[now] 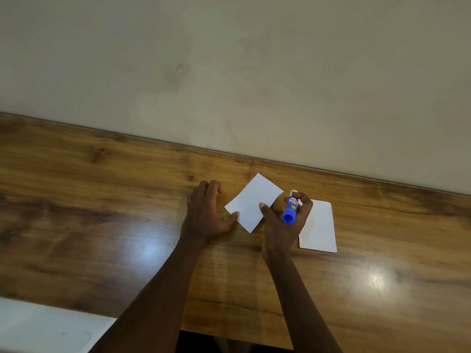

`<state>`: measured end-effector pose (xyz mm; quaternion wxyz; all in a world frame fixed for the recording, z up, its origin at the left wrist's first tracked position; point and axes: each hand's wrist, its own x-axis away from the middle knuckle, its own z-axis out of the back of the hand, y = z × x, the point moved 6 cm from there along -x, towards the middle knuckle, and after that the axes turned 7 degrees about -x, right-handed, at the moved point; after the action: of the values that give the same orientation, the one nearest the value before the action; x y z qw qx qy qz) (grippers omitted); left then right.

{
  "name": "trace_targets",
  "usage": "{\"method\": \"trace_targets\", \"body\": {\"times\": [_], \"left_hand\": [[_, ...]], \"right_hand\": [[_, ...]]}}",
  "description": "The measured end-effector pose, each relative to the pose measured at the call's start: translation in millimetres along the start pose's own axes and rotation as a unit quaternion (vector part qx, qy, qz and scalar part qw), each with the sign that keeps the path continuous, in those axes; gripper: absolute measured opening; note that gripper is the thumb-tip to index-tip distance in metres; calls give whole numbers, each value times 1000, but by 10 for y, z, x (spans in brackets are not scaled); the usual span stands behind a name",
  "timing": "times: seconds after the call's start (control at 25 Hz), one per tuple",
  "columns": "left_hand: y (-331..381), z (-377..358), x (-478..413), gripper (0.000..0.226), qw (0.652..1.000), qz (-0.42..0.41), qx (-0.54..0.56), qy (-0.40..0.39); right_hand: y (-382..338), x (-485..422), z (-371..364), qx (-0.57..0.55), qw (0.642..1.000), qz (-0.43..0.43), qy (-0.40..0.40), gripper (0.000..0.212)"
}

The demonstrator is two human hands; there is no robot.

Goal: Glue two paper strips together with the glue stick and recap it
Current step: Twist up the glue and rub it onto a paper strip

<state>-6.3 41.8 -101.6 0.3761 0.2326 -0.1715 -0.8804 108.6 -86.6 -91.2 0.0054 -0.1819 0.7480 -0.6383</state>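
A white paper piece (252, 201) lies tilted on the wooden table (102, 200). My left hand (207, 212) rests beside it with the thumb pressing its near left corner and the fingers curled on the table. My right hand (285, 225) holds a blue glue stick (290, 208), whose white tip points away from me and whose blue base faces me; its thumb touches the paper's right edge. A second white paper piece (319, 228) lies flat to the right, partly hidden behind my right hand. No cap is in sight.
A plain beige wall (254, 72) rises right behind the table's far edge. A white surface (38, 327) shows at the lower left, below the table's near edge. Light glares on the table at the left and right.
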Motion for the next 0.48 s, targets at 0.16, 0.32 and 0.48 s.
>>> {"method": "trace_targets", "body": {"times": [0.16,0.32,0.48], "left_hand": [[10,57,9,52,998,12,55,-2],[25,67,9,58,998,16,66,2],[-5,7,-13,58,999,20,34,-10]], "right_hand": [[-141,-156,0,64,996,56,-33,64],[-275,-379,-201,214,937,77,-264,61],[-198,-390,-325,352,869,99,-334,64]]}}
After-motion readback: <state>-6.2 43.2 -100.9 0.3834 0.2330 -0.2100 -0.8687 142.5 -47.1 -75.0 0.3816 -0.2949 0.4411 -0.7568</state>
